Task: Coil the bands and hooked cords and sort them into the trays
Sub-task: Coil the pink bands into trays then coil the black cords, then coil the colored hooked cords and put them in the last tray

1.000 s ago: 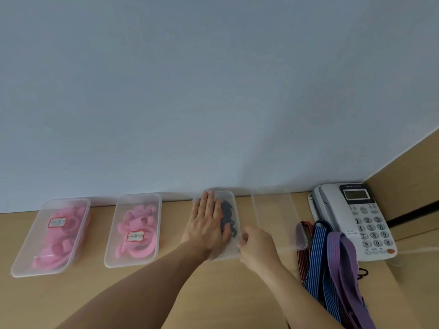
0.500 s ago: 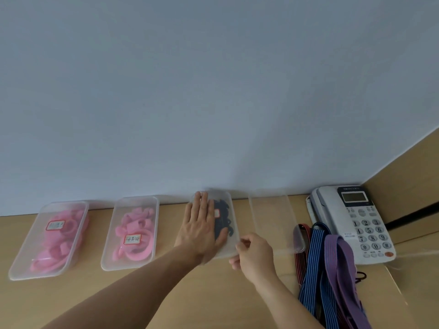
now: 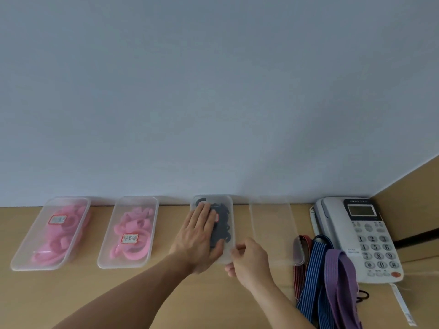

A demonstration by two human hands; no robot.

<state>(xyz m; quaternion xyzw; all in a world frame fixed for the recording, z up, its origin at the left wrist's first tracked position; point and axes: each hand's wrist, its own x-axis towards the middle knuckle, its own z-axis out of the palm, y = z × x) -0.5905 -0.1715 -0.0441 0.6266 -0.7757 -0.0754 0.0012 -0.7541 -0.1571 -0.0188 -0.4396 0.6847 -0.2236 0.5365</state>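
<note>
A clear lidded tray (image 3: 230,211) holding dark coiled bands (image 3: 223,225) stands third in a row along the wall. My left hand (image 3: 194,238) lies flat on its lid with the fingers stretched out. My right hand (image 3: 249,260) pinches the tray's near right corner. To the right stands a clear tray (image 3: 273,229) with nothing visible in it. Loose bands lie further right: a blue striped band (image 3: 313,269), a purple band (image 3: 339,276) and a red band (image 3: 299,271).
Two lidded, labelled trays with pink bands stand at the left, the far left tray (image 3: 28,248) and the second tray (image 3: 107,260). A white desk phone (image 3: 361,233) sits at the right by a wooden side panel. A thin black cord (image 3: 362,296) lies near the phone.
My left hand has slid a little to the left on the lid. My right hand has drawn slightly back toward me at the tray's near corner.
</note>
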